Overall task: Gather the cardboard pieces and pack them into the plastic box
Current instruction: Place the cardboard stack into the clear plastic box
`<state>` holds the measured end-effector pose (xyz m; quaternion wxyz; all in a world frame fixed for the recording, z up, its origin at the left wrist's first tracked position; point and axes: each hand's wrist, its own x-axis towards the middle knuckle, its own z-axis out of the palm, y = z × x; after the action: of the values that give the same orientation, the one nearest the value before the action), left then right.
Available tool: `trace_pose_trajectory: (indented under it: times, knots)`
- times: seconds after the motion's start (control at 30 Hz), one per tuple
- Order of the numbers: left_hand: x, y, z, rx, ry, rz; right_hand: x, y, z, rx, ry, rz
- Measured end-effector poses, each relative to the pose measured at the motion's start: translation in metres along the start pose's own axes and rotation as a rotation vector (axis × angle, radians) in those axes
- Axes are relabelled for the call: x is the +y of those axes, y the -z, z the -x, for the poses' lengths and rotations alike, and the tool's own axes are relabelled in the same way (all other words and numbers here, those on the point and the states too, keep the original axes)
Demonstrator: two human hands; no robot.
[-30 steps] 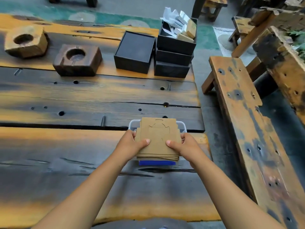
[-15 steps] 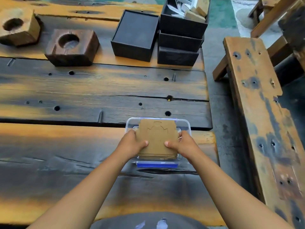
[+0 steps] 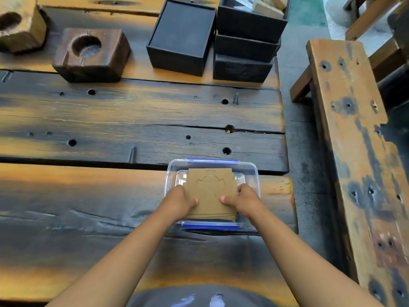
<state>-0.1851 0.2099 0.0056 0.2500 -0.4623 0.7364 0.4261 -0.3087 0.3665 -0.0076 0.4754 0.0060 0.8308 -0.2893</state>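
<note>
1. The left hand grips the left edge of a stack of cardboard pieces, thumb on top, fingers hidden underneath.
2. The right hand grips the right edge the same way, thumb pressed on the top sheet.
3. The stack sits over the open clear plastic box, its far end lowered inside the walls (whether it touches the bottom cannot be told).
4. The top sheet shows a cut outline with a rounded shape.
5. The box has blue clips on its near and far sides and rests near the right end of the wooden table.
6. Farther back stand black boxes, one open tray and two wooden blocks with round hollows.
7. A wooden bench runs along the right.
</note>
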Motion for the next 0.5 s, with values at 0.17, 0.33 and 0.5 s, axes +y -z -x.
trace_pose_trajectory:
  times: [0.17, 0.33, 0.5]
  knots:
    - [0.001, -0.007, -0.002, -0.059, 0.027, -0.076, 0.000, -0.007, -0.005, 0.042, -0.009, 0.292]
    - [0.006, -0.007, 0.002, -0.034, 0.017, -0.143, -0.003, -0.007, -0.001, 0.040, -0.015, 0.317]
    - [0.007, 0.005, 0.018, -0.024, -0.021, -0.233, -0.001, 0.001, 0.019, 0.050, 0.039, 0.185]
